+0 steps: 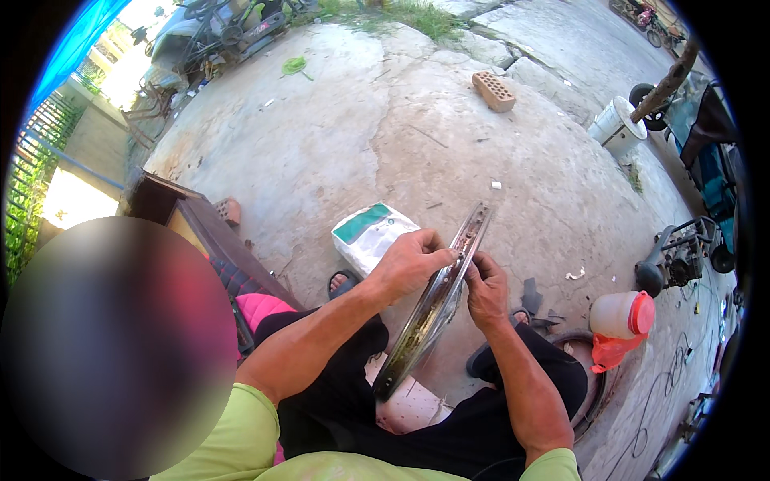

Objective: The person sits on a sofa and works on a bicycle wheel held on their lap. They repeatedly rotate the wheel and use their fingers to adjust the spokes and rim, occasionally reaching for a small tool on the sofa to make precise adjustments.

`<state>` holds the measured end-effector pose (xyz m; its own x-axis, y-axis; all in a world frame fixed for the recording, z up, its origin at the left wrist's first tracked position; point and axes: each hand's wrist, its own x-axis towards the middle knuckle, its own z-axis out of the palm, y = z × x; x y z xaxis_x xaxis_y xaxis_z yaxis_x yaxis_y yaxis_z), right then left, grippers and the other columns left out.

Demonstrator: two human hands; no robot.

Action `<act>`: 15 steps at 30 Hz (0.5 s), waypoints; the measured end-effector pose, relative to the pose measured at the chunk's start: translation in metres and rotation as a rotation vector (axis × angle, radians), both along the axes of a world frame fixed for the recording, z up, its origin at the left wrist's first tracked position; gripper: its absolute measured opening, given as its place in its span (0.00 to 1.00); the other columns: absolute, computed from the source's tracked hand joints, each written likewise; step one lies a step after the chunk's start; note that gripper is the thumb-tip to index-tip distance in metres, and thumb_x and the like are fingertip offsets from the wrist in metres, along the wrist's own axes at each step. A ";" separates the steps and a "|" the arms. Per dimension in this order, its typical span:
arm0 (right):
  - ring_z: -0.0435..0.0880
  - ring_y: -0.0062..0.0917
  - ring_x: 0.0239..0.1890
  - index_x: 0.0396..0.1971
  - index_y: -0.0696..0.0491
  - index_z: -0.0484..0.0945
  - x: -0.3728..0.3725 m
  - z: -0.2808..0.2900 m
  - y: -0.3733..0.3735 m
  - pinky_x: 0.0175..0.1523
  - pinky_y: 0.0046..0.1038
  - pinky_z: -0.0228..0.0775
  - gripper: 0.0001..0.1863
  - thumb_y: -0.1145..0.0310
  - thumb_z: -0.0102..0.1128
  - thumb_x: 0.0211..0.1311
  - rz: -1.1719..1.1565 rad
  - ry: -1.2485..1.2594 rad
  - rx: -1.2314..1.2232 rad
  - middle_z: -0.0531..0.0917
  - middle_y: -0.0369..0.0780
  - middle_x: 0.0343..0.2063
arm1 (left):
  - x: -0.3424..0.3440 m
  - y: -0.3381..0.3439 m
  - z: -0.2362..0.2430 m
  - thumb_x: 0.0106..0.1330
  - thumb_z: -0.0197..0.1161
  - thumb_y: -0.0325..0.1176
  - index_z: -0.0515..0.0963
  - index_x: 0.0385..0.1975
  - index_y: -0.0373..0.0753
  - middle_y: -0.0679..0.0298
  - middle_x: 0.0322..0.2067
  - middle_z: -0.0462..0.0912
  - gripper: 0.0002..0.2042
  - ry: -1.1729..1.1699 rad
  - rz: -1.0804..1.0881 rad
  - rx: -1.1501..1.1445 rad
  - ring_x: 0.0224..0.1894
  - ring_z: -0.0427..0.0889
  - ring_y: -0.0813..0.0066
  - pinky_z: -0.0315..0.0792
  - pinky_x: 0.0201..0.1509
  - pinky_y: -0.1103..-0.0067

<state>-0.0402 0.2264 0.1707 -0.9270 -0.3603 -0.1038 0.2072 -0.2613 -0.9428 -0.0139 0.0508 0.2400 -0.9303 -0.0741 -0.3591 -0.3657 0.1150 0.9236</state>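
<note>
The left hand (411, 260) bends over the middle of a long metal piece (429, 321), thumb and forefinger drawn close together; whether they pinch a small part there, I cannot tell. The right hand (487, 290) pinches the piece's right edge between thumb and curled fingers. The piece, a shiny channel dotted with holes, slants between the knees, its lower end above a pale speckled surface (409, 407) and its upper end pointing away from the person.

Just beyond the left hand, a white-and-green bag (373, 234) sits on the cracked concrete ground (321, 120). Near the right knee are dark scraps (539, 303), a black ring (595, 393), a red plastic bag (616, 350) and a whitish tub (616, 314) with a red lid. To the left are a pink padded thing (263, 308) and a brown wooden piece (220, 244); a blur hides the lower left.

Farther out lie a perforated brick (493, 91) and a green round thing with a handle (295, 66). A white bucket (618, 127) and dark machinery (683, 255) line the right. Along the left run a fence (36, 152) and a blue sheet (72, 44), with a cluttered heap (216, 36) at the far edge.
</note>
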 end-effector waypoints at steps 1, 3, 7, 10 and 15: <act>0.81 0.17 0.39 0.44 0.59 0.78 0.002 0.004 -0.003 0.47 0.20 0.74 0.11 0.68 0.65 0.68 -0.020 -0.027 -0.022 0.84 0.35 0.35 | 0.000 0.000 0.001 0.65 0.67 0.39 0.78 0.33 0.33 0.67 0.25 0.78 0.13 -0.009 0.002 0.000 0.25 0.71 0.85 0.64 0.26 0.84; 0.80 0.16 0.38 0.44 0.59 0.79 0.003 0.005 -0.002 0.47 0.20 0.73 0.11 0.67 0.64 0.69 -0.024 -0.049 -0.075 0.84 0.34 0.36 | 0.000 0.000 0.001 0.66 0.67 0.39 0.78 0.34 0.32 0.67 0.25 0.78 0.13 -0.018 -0.004 0.000 0.25 0.71 0.85 0.64 0.26 0.84; 0.80 0.17 0.38 0.45 0.60 0.78 0.001 -0.007 0.002 0.48 0.21 0.74 0.11 0.68 0.62 0.70 0.021 -0.024 -0.100 0.84 0.34 0.37 | 0.000 0.001 0.002 0.66 0.66 0.38 0.78 0.34 0.32 0.67 0.25 0.78 0.13 -0.009 -0.013 -0.001 0.24 0.71 0.85 0.63 0.24 0.84; 0.80 0.17 0.39 0.46 0.59 0.77 -0.001 -0.008 0.004 0.48 0.21 0.74 0.11 0.69 0.62 0.69 0.055 -0.020 -0.064 0.83 0.34 0.38 | 0.000 0.000 0.001 0.66 0.66 0.38 0.78 0.33 0.33 0.67 0.25 0.78 0.13 0.001 -0.008 -0.002 0.24 0.70 0.85 0.62 0.24 0.84; 0.80 0.17 0.40 0.47 0.59 0.77 0.001 -0.002 0.002 0.48 0.21 0.73 0.11 0.70 0.61 0.70 0.044 -0.014 -0.099 0.83 0.35 0.38 | 0.001 0.000 0.002 0.66 0.66 0.38 0.78 0.33 0.33 0.67 0.25 0.78 0.13 0.002 -0.013 -0.002 0.24 0.70 0.85 0.62 0.24 0.84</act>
<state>-0.0387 0.2285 0.1682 -0.9086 -0.4102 -0.0784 0.2333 -0.3429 -0.9099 -0.0131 0.0510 0.2415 -0.9319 -0.0631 -0.3571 -0.3623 0.1212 0.9241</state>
